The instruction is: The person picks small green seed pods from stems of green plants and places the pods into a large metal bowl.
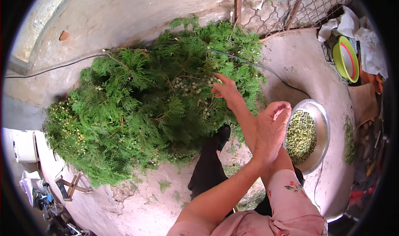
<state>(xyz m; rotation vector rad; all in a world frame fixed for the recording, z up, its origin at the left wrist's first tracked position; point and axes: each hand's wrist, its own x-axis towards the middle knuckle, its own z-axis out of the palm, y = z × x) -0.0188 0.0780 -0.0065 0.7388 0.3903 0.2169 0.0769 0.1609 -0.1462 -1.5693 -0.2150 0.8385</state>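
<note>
My forearms are crossed. My right hand (pixel 227 91) reaches over a large heap of green conifer branches (pixel 146 111), its fingers spread beside pale seed cones (pixel 187 85) and nothing visible between them. My left hand (pixel 272 133) is beside the left rim of a metal bowl (pixel 324 139), its fingers curled; whether anything lies inside them is hidden. Inside the bowl is a layer of small green-yellow cones (pixel 300 137).
A dark cable (pixel 265 68) runs from the heap towards the bowl. A wall (pixel 131 14) and a metal lattice (pixel 268 8) stand behind. A lime-green basin (pixel 338 60) lies tilted at upper right. A folding stool (pixel 72 186) stands at lower left.
</note>
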